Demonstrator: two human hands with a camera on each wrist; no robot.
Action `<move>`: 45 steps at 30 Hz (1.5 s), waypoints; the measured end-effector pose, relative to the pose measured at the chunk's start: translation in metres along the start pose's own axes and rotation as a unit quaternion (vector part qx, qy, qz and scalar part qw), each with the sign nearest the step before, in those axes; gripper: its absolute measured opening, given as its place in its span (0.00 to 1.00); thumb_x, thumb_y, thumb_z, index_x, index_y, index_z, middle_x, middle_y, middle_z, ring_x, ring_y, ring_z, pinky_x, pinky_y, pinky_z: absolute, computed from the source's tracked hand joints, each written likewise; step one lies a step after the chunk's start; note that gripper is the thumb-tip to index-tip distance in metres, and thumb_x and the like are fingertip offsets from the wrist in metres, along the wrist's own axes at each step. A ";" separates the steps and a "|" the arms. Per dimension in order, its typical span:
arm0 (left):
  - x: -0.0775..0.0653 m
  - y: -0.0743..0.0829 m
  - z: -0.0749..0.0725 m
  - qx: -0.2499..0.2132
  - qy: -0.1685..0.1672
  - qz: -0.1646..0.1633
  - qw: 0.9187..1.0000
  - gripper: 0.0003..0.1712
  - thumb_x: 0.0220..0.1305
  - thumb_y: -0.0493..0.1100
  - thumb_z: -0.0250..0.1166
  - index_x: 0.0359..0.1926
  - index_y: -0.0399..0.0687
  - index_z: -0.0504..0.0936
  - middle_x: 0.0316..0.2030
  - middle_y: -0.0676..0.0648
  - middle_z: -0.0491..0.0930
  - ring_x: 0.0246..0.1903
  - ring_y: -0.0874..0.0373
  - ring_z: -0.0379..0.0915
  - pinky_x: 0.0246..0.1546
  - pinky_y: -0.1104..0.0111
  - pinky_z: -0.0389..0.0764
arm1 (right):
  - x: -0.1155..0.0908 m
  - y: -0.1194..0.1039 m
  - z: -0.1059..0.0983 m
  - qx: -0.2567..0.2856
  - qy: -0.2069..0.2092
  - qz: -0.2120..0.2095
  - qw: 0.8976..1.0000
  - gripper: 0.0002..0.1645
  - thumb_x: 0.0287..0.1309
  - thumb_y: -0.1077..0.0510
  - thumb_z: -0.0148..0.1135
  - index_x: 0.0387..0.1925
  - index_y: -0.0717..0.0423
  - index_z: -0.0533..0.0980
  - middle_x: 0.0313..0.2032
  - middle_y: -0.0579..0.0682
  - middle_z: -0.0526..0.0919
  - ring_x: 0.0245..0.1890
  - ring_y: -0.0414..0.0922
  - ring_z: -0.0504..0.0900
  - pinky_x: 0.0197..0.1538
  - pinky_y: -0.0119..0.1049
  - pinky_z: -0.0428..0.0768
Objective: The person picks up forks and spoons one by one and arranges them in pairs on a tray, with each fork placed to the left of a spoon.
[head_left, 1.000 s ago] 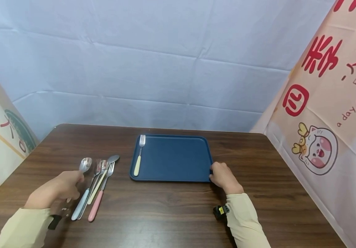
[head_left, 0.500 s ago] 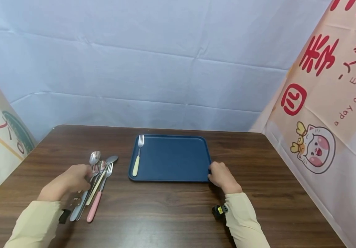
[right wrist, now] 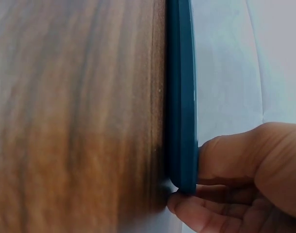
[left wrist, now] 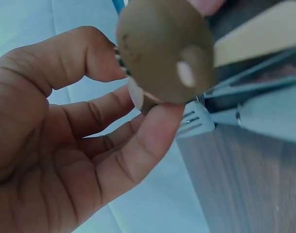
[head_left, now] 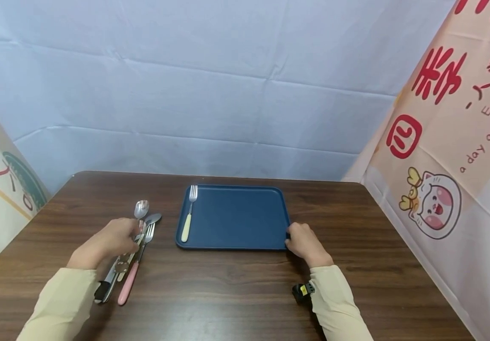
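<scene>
1) Holds a spoon (head_left: 141,208) in the left grip (head_left: 110,242), at the left of the head frame, clamped between thumb and fingers; bowl toward the upper edge, brown rounded handle end (left wrist: 162,53) back toward the wrist, likely for steady control from the middle

2) Impossible to tell the exact contact spot, hidden behind the handle end in the left wrist view, or any gap between spoon and cutlery beneath

3) Clamps the right grip (head_left: 306,242) on the blue tray (head_left: 238,220), by the lower right corner, near the centre of the head frame; thumb against the rim, fingers curled at the corner in the right wrist view, probably as a brace against sliding on the tabletop (head_left: 236,296)

4) Shows a yellow-handled fork (head_left: 186,228) inside the tray, along the left side, tines toward the upper edge; seemingly lined up with the short rim for a tidy fit

5) Shows a pink-handled fork (head_left: 128,284) just right of the left grip, beside other overlapping cutlery (head_left: 153,218); heads toward the upper edge, handles toward the lower edge, presumably for easy reach from the near side
</scene>
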State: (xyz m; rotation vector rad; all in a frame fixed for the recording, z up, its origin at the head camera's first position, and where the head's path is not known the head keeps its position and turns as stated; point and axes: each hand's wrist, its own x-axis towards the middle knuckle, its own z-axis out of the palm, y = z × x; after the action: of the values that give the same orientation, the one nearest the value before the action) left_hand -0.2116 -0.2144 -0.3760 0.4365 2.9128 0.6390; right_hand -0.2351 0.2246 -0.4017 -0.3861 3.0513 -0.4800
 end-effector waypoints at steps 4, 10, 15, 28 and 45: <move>0.005 0.005 0.003 -0.039 -0.008 -0.020 0.999 0.08 0.41 0.27 0.61 0.24 0.39 0.73 0.20 0.49 0.69 0.17 0.58 0.66 0.19 0.66 0.68 | 0.000 0.000 0.000 0.000 0.001 -0.003 1.000 0.12 0.52 0.69 0.60 0.16 0.58 0.72 0.14 0.49 0.67 0.16 0.43 0.65 0.22 0.34 0.64; 0.011 0.009 0.006 -0.055 -0.003 -0.021 0.998 0.09 0.44 0.29 0.62 0.32 0.33 0.76 0.23 0.47 0.72 0.20 0.57 0.68 0.21 0.65 0.70 | 0.000 0.001 0.000 0.003 -0.002 0.001 1.000 0.13 0.53 0.68 0.60 0.16 0.57 0.72 0.14 0.49 0.67 0.16 0.43 0.64 0.22 0.34 0.63; 0.019 0.010 0.008 -0.033 0.007 -0.003 0.999 0.15 0.46 0.32 0.63 0.38 0.30 0.79 0.29 0.44 0.76 0.23 0.56 0.68 0.26 0.62 0.71 | 0.000 0.001 -0.001 0.005 0.000 0.002 1.000 0.11 0.53 0.68 0.60 0.17 0.58 0.73 0.15 0.49 0.68 0.17 0.43 0.65 0.22 0.34 0.64; 0.042 0.025 0.020 -0.027 0.032 0.018 0.999 0.21 0.45 0.32 0.64 0.43 0.25 0.76 0.36 0.37 0.78 0.27 0.53 0.70 0.31 0.59 0.74 | -0.001 0.001 -0.002 0.006 0.000 -0.003 1.000 0.11 0.52 0.68 0.61 0.18 0.58 0.74 0.15 0.49 0.68 0.17 0.43 0.65 0.23 0.34 0.64; 0.070 0.045 0.030 -0.070 0.030 -0.015 0.997 0.22 0.50 0.32 0.63 0.48 0.24 0.75 0.37 0.37 0.77 0.26 0.54 0.71 0.30 0.61 0.74 | -0.001 0.001 -0.002 0.010 -0.002 -0.004 1.000 0.06 0.52 0.68 0.61 0.22 0.61 0.77 0.20 0.52 0.75 0.19 0.43 0.68 0.24 0.35 0.66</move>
State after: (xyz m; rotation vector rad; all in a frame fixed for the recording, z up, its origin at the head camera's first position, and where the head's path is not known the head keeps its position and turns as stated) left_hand -0.2613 -0.1423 -0.3885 0.3624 2.8997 0.8590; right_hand -0.2347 0.2265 -0.3997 -0.3970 3.0392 -0.5097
